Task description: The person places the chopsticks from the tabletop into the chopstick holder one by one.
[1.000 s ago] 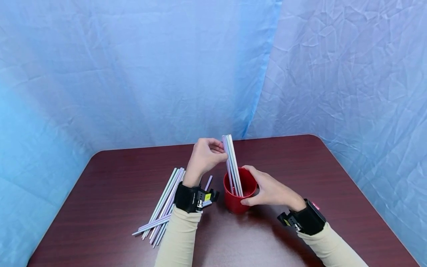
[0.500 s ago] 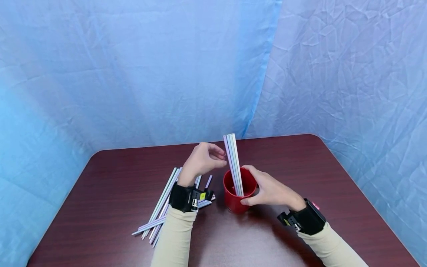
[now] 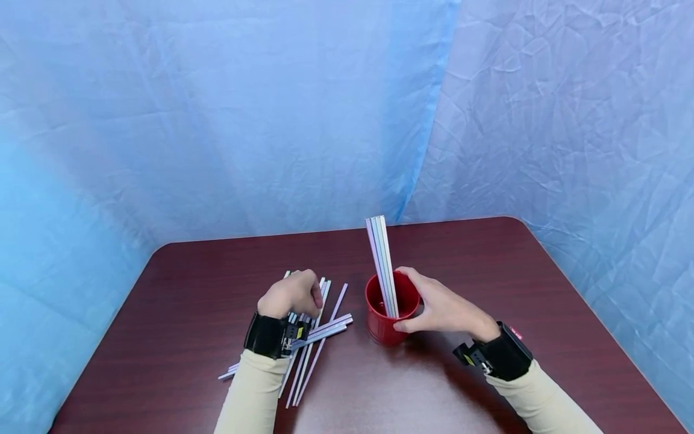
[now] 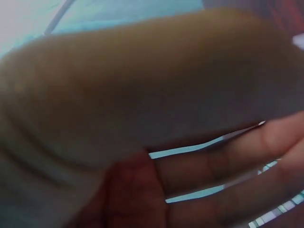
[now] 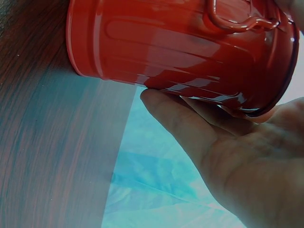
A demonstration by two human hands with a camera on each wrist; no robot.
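Red metal cup (image 3: 391, 313): I log it upright on the dark wood-grain bench (image 3: 162, 337), right of centre, with a small handle visible in the right wrist view. Right hand (image 3: 441, 310) wraps its side, thumb near the rim and fingers (image 5: 180, 118) curled against the ribbed wall, grasping it.

Pastel straws in cup (image 3: 382, 265): a tight bundle, standing nearly upright, leaning slightly left, tops well above the rim.

Loose straws (image 3: 314, 337): a scattered pile lying flat on the bench, just left of the cup, some crossing one another.

Left hand (image 3: 290, 294): I see it lowered over the pile, fingers (image 4: 223, 156) bent down onto the straws; whether they actually pinch one, I cannot tell, as the left wrist view is blurred.

Blue crumpled backdrop (image 3: 217, 120): behind the bench.
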